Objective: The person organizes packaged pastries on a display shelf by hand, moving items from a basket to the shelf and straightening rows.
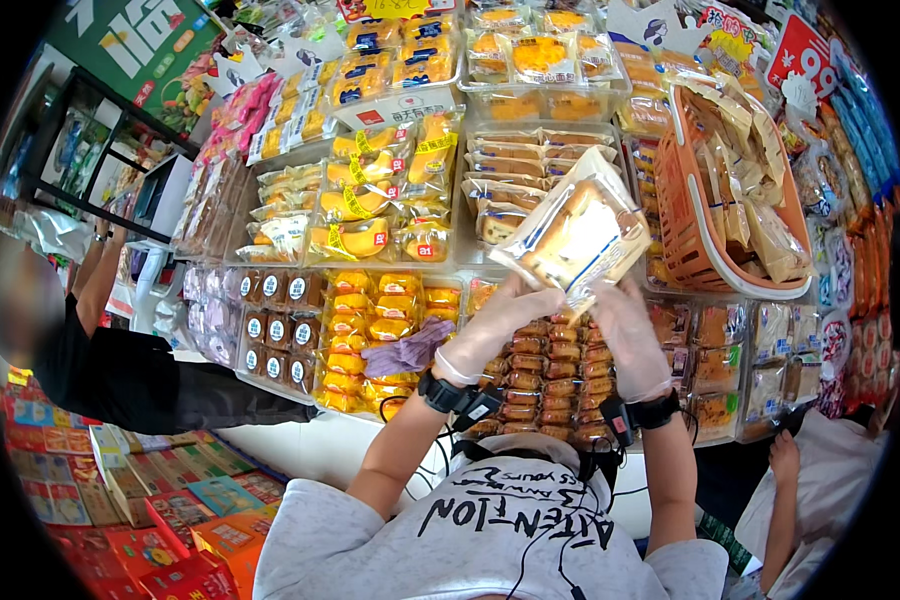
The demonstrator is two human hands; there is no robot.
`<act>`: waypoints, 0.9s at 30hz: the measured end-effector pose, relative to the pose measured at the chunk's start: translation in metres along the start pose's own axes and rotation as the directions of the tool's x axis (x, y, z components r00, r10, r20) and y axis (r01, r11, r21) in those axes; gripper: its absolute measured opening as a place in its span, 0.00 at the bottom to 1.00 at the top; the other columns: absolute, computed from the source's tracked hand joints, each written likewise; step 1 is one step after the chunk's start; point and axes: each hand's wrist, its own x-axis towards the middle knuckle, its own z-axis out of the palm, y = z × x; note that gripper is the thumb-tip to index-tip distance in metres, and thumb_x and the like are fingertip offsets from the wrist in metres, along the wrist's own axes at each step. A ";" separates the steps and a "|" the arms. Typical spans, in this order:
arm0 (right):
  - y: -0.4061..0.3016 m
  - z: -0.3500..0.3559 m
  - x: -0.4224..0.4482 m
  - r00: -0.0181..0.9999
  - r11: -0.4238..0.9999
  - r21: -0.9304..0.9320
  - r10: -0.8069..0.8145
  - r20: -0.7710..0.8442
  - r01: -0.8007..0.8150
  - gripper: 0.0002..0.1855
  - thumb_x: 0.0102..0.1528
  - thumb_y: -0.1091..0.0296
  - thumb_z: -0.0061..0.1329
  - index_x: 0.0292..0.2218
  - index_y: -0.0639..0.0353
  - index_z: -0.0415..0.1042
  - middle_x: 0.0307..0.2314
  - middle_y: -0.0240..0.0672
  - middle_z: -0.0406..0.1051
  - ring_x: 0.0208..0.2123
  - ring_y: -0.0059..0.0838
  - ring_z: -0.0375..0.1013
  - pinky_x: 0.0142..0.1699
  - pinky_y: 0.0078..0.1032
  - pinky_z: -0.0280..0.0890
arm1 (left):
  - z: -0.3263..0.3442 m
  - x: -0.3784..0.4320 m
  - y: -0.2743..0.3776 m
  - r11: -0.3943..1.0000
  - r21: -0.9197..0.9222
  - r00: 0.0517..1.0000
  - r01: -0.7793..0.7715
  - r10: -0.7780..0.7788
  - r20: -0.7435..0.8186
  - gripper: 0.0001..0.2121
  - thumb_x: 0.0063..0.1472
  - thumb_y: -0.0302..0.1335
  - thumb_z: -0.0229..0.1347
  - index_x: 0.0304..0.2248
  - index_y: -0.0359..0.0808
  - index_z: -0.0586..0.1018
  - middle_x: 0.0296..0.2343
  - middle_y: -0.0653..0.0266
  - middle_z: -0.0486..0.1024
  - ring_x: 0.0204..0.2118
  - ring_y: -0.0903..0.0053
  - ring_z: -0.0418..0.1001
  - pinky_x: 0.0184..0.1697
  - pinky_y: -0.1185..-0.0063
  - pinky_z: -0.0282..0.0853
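Note:
A clear bag of sliced bread (585,232) with dark bits in it is held tilted above the display. My left hand (499,322), in a thin clear plastic glove, grips the bag's lower left edge. At its lower right corner, my right hand (624,330), gloved alike and slightly blurred, holds the same bag. Behind the bag stands a clear bin (461,240) with rows of similar packaged bread, partly hidden by it. To the right, an orange plastic basket (675,259) with a white rim holds several more bread bags. Small round packaged cakes (559,382) lie below my hands.
Purple knitted gloves (409,349) lie on yellow-wrapped cakes (349,322) at the left. Banana-shaped packaged breads (360,199) fill a bin beyond. A person in black (127,375) stands left; another person's arm (784,487) is at right. Stacked boxes (187,517) occupy the lower left.

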 end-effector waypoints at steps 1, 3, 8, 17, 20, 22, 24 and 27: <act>0.001 -0.001 -0.003 0.998 1.000 0.020 -0.004 0.060 0.003 0.28 0.54 0.79 0.43 0.56 0.66 0.52 0.48 0.41 0.63 0.51 0.30 0.63 0.56 0.29 0.58 | 0.001 0.000 0.000 0.992 0.127 0.998 -0.024 0.032 -0.061 0.22 0.58 0.30 0.54 0.51 0.33 0.66 0.44 0.61 0.72 0.44 0.76 0.72 0.46 0.76 0.70; 0.002 -0.002 -0.007 0.984 0.998 0.066 -0.016 0.178 0.004 0.32 0.52 0.81 0.45 0.56 0.68 0.50 0.48 0.41 0.63 0.52 0.30 0.63 0.59 0.28 0.55 | -0.005 0.003 -0.005 0.999 0.041 0.995 0.002 0.002 -0.103 0.20 0.57 0.25 0.56 0.49 0.33 0.69 0.40 0.65 0.74 0.41 0.82 0.72 0.42 0.81 0.70; -0.020 -0.018 0.005 0.991 0.918 -0.380 -0.068 0.119 0.109 0.33 0.51 0.77 0.46 0.57 0.59 0.52 0.51 0.36 0.60 0.53 0.26 0.60 0.56 0.24 0.57 | -0.011 0.009 0.012 0.985 0.167 1.000 -0.030 0.029 0.008 0.18 0.57 0.23 0.55 0.48 0.34 0.70 0.39 0.66 0.75 0.39 0.83 0.73 0.42 0.83 0.69; -0.088 -0.018 0.013 0.912 0.677 -0.637 -0.132 0.387 0.368 0.36 0.44 0.82 0.55 0.54 0.61 0.58 0.46 0.30 0.65 0.47 0.20 0.63 0.50 0.22 0.62 | -0.007 0.039 0.066 0.833 0.534 0.988 -0.144 0.086 0.132 0.16 0.56 0.20 0.55 0.45 0.34 0.72 0.37 0.69 0.75 0.40 0.85 0.71 0.42 0.84 0.67; -0.086 -0.014 0.026 0.916 0.636 -0.661 -0.251 0.312 0.399 0.30 0.46 0.83 0.53 0.51 0.64 0.62 0.41 0.31 0.69 0.39 0.18 0.67 0.45 0.17 0.64 | -0.007 0.067 0.080 0.710 0.704 0.981 0.017 -0.148 0.126 0.19 0.56 0.25 0.55 0.48 0.33 0.69 0.41 0.64 0.74 0.42 0.83 0.71 0.42 0.82 0.67; -0.089 -0.005 0.031 0.941 0.669 -0.663 -0.267 0.207 0.335 0.27 0.46 0.82 0.53 0.49 0.65 0.63 0.39 0.31 0.70 0.37 0.18 0.68 0.43 0.16 0.64 | -0.015 0.075 0.078 0.511 0.858 0.998 -0.056 0.020 0.053 0.17 0.56 0.27 0.55 0.45 0.33 0.72 0.41 0.63 0.74 0.42 0.78 0.72 0.42 0.79 0.67; -0.089 -0.006 0.034 0.968 0.676 -0.705 -0.241 0.067 0.217 0.25 0.47 0.79 0.52 0.48 0.66 0.64 0.37 0.33 0.71 0.36 0.20 0.69 0.41 0.17 0.63 | -0.025 0.082 0.074 0.336 0.921 0.975 -0.199 0.166 0.150 0.15 0.53 0.28 0.55 0.42 0.36 0.74 0.41 0.59 0.74 0.43 0.68 0.72 0.44 0.74 0.66; -0.083 -0.009 0.050 0.980 0.609 -0.782 -0.197 0.014 0.134 0.25 0.48 0.79 0.51 0.48 0.67 0.64 0.38 0.35 0.71 0.36 0.22 0.69 0.42 0.19 0.64 | -0.064 0.120 0.051 0.070 0.910 0.911 -0.408 0.105 0.400 0.16 0.51 0.27 0.55 0.42 0.39 0.74 0.38 0.58 0.74 0.42 0.64 0.72 0.43 0.74 0.66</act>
